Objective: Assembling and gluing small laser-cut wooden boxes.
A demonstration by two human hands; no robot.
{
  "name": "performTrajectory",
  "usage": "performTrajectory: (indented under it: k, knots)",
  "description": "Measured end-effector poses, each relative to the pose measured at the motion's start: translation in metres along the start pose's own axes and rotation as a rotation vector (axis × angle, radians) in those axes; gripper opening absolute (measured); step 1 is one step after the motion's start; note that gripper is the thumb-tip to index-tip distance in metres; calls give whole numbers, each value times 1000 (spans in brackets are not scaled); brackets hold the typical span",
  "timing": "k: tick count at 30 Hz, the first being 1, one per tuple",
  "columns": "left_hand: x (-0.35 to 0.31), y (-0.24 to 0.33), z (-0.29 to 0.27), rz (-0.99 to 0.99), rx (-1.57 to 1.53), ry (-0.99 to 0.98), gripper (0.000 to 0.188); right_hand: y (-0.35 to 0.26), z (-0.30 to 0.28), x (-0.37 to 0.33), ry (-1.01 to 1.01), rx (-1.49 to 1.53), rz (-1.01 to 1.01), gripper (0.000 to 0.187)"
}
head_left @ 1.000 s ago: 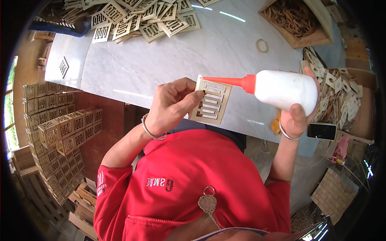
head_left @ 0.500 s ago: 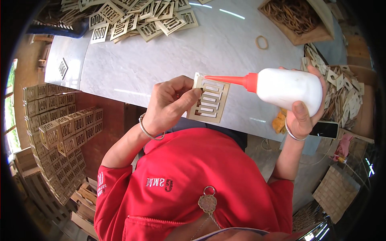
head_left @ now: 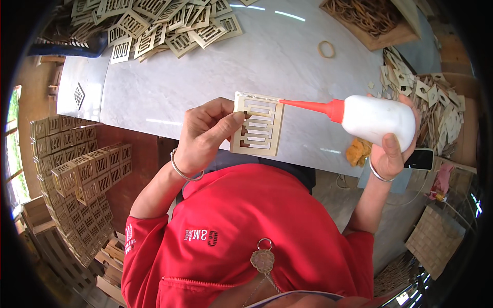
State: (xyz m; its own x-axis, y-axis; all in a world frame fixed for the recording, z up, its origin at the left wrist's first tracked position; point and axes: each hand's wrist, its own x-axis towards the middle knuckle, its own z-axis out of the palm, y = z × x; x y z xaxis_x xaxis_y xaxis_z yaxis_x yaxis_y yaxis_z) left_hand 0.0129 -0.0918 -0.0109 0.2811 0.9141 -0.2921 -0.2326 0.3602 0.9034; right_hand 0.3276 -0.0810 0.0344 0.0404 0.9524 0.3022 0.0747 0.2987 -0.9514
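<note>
Between thumb and fingers, my left hand (head_left: 208,134) grips the left edge of a pale wooden fretwork panel (head_left: 276,134) with slotted cut-outs, held above the table's near edge. White glue shows along the panel's far edge. My right hand (head_left: 394,151) wraps round a white squeeze bottle (head_left: 377,119), lying sideways in the air. Its long red nozzle (head_left: 313,106) points left, and the tip is at the panel's far right corner; whether it touches I cannot tell.
On the pale marbled table (head_left: 205,77) lie a heap of cut panels (head_left: 174,25) and a rubber band (head_left: 326,49). A wooden box of rubber bands (head_left: 364,23) stands far right, near small wooden pieces (head_left: 431,108), a yellow cloth (head_left: 358,152) and a phone (head_left: 420,159). Stacked lantern-like frames (head_left: 77,174) rise at left.
The nozzle tip has travelled right along the panel's far edge, from near the left corner to the right corner. White glue now lies along that edge. The panel has shifted slightly left.
</note>
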Motion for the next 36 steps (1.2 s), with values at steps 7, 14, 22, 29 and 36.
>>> performTrajectory:
  k: [7, 14, 22, 29, 36]
  knots:
    - [3, -3, 0, -11, -182, -44, 18, 22, -1, -9, 194, 174, 98, 75]
    - [5, -3, 4, -52, -254, -21, 16, 37, 0, -12, 272, 350, 195, 72]
    - [6, -2, 7, -58, -290, -1, 16, 36, 1, -15, 246, 344, 179, 70]
    - [9, -7, -1, -47, -305, -2, 15, 32, -6, -21, 103, 361, 219, 78]
    - [11, -1, 1, -38, -346, -9, 16, 30, -7, -26, 42, 432, 212, 79]
